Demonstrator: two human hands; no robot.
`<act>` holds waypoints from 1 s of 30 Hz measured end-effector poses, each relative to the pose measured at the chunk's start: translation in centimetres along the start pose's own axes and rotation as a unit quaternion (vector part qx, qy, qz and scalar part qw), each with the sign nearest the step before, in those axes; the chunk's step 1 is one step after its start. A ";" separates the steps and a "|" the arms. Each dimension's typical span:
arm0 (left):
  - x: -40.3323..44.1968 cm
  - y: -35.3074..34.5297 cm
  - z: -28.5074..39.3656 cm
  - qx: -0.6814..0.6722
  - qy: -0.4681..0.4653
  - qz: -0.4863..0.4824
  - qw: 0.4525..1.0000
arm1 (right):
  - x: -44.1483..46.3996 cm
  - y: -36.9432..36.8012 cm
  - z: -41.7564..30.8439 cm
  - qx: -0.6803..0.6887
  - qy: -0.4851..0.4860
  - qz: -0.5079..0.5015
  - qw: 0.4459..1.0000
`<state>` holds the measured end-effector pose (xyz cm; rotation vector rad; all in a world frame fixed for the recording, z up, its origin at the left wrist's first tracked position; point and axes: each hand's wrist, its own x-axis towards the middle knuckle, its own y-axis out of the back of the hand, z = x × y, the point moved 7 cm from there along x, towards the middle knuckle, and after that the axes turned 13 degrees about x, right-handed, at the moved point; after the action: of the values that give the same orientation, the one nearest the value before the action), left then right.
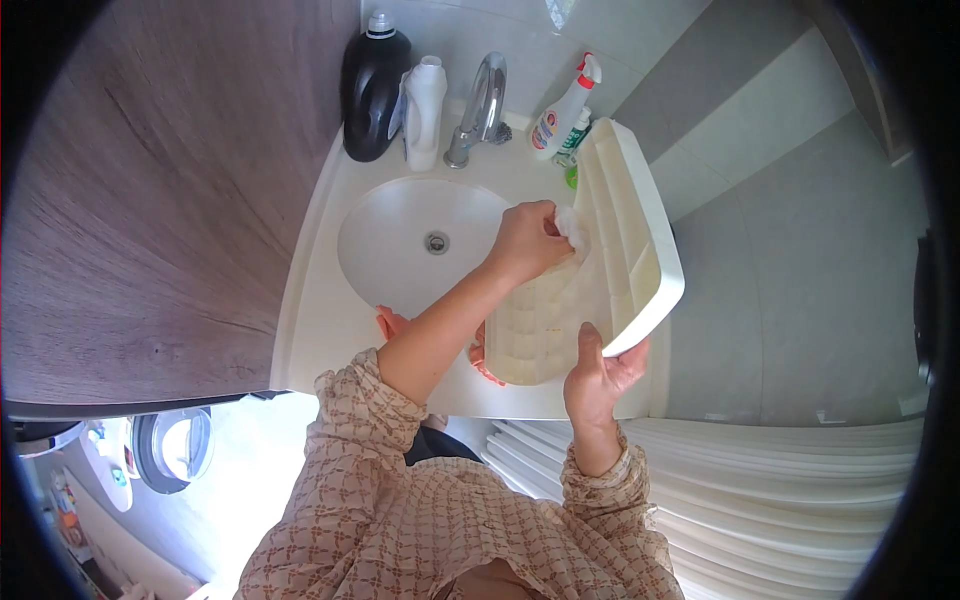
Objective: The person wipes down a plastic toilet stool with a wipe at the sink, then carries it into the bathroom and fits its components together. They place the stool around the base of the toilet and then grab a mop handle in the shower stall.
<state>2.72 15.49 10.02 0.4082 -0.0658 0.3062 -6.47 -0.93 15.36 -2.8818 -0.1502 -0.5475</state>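
A cream plastic tray with a ridged, gridded inside stands tilted over the right side of the sink counter, its tall white wall facing right. My right hand grips its near lower corner, thumb on the inside and fingers around the outer edge. Closed around a crumpled white wipe, my left hand reaches across and presses into the tray. The white wipe shows past the fingertips; whether it is cloth or paper is unclear. Pinkish-orange cloth or gloves lie partly hidden under the tray and my left forearm.
A white oval sink lies to the left, with a chrome faucet behind it. A black bottle and a white bottle stand back left. A spray bottle stands behind the tray. A ribbed white curtain-like surface is at lower right.
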 end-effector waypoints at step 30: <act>-2.0 -1.8 -0.5 -0.177 -0.077 0.039 0.980 | -4.5 6.5 2.0 0.072 -0.101 0.171 0.977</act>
<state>1.37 13.61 8.62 0.0755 -0.2848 0.3327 -9.04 -7.09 10.68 -2.7275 0.2605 -0.1714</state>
